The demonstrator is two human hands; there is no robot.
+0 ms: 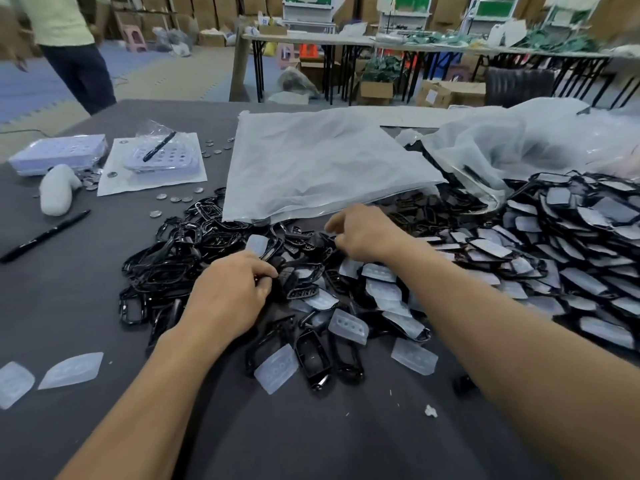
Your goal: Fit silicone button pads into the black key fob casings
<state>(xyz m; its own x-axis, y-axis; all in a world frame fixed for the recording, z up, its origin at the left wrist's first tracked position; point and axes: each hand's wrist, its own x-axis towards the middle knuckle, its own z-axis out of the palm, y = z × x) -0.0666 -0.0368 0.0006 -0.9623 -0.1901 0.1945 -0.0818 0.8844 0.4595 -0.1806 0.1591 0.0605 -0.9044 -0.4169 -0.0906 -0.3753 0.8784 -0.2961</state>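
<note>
Head view: left hand [228,292] fingers curled round black casing [289,277] at 2 o'clock, right hand [363,233] fingers curled in pile [180,258] at 12 o'clock, grip unclear; pick silicone pad [348,326] at 6 o'clock, press edges flush.

The surface [86,289] looks dark grey, matt and faintly cloth-like, and the black casings [166,268] heaped from 9 o'clock to the centre are hard, glossy plastic with bright glints along their rims. The silicone pads [348,325] strewn around 5 o'clock are translucent, milky and matt with shallow moulded dimples, while the bag [322,161] at 12 o'clock is thin frosted plastic film, creased and faintly shiny. Toward 10 o'clock small round discs [180,198] gleam like polished metal, the pen [45,235] is smooth black plastic, and the boxes [446,93] at 1 o'clock are plain brown cardboard.
</note>
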